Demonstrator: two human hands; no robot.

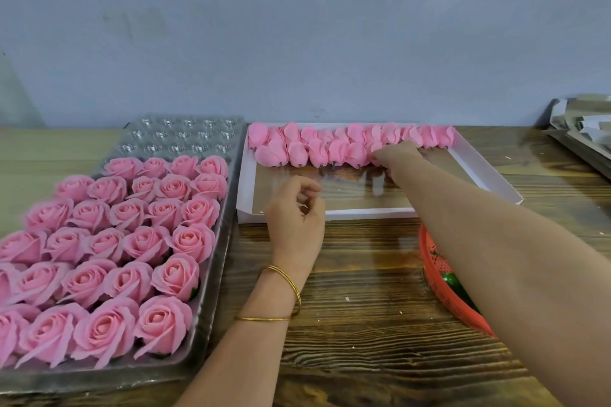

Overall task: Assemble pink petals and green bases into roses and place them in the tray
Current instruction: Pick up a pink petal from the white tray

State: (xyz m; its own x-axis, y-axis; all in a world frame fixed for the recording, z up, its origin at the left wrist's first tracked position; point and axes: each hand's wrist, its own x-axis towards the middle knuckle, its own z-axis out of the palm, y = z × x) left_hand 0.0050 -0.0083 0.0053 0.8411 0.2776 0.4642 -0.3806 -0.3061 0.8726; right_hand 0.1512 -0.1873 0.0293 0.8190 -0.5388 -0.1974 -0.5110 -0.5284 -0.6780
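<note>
— See any finished pink roses (pixel 132 241)?
— Yes. Packed in rows in the clear plastic tray (pixel 213 307), on the left of the wooden table (pixel 363 324). Bare cups at the tray's far end.

— And the pink petal buds (pixel 330 149)?
— Lined up in two rows along the far side of the white box (pixel 363 215), just right of the tray.

— What about the right hand (pixel 396 155)?
— Stretched far out over the box, at the near row of buds. Bent fingertips (pixel 380 158) touching one bud. Hard to tell if pinched or only touched.

— And the left hand (pixel 296 225)?
— Up over the near edge of the box. Fingers loosely curled, holding nothing. Two gold bangles (pixel 264 319) on the wrist.

— Any green bases (pixel 453 281)?
— Down in the orange basket (pixel 433 261), near and right, mostly hidden under the right arm.

— Anything else?
— A grey wall (pixel 297 26) behind, and a pile of flat cardboard (pixel 588 129) at the far right.
</note>
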